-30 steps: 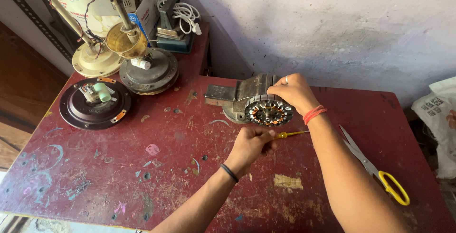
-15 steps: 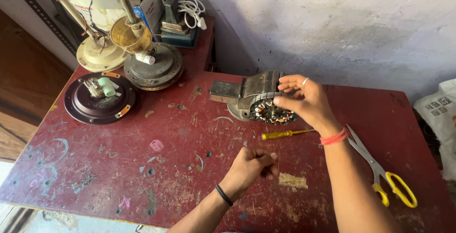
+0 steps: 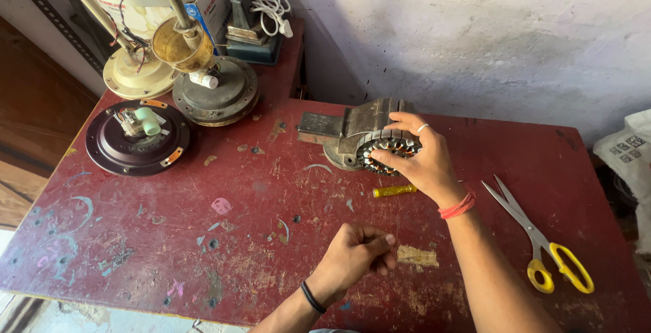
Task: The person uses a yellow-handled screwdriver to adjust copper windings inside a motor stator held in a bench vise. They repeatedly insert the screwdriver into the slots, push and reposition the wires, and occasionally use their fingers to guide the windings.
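Note:
A round motor stator with copper windings sits in a grey metal vise at the back of the red table. My right hand grips the stator from the right, fingers wrapped over its rim. My left hand hovers closer to me over the table, its fingers curled and pinched together. Nothing can be made out in it. A small yellow-handled screwdriver lies just under my right hand.
Yellow-handled scissors lie at the right. At the back left are a dark fan motor cover, two more fan bases with rods, a box and a white cable. A white bag sits at the right edge.
My left hand has drawn back from beside the stator toward me with its fingers pinched. My right hand has stayed on the stator. The view has shifted slightly.

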